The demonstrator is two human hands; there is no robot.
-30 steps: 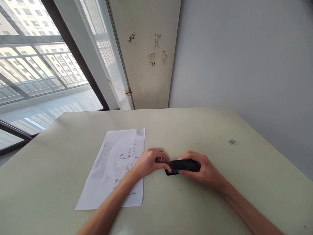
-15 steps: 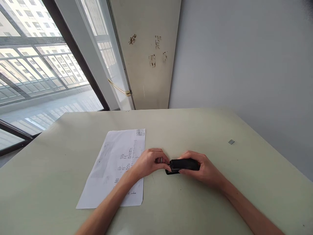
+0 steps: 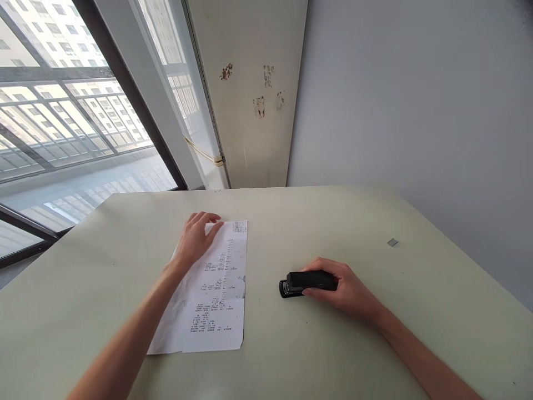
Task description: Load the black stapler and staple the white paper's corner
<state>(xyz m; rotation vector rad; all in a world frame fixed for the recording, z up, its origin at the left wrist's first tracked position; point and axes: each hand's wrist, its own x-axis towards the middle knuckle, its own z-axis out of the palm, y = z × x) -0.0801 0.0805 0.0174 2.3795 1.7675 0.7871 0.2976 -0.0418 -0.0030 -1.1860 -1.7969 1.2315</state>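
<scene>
A black stapler [image 3: 313,280] rests on the table, its front end pointing left. My right hand [image 3: 341,283] is wrapped round its rear half, thumb on the near side and fingers on the far side. Printed sheets of white paper [image 3: 220,289] lie to the left of the stapler. Over their far left corner is my left hand [image 3: 197,236], its thumb and fingers apart near the top edge. That hand and forearm hide the left part of the paper.
The pale table [image 3: 291,355] has angled far corners. On its right side lies a small grey strip [image 3: 392,243]. Behind it stand a stained cream panel [image 3: 250,144] and a grey wall [image 3: 395,100]. A dark-framed window [image 3: 133,94] is at the left.
My left hand has left the stapler's front end and moved left and away to the paper's far edge. My right hand still holds the stapler, which has shifted very slightly left.
</scene>
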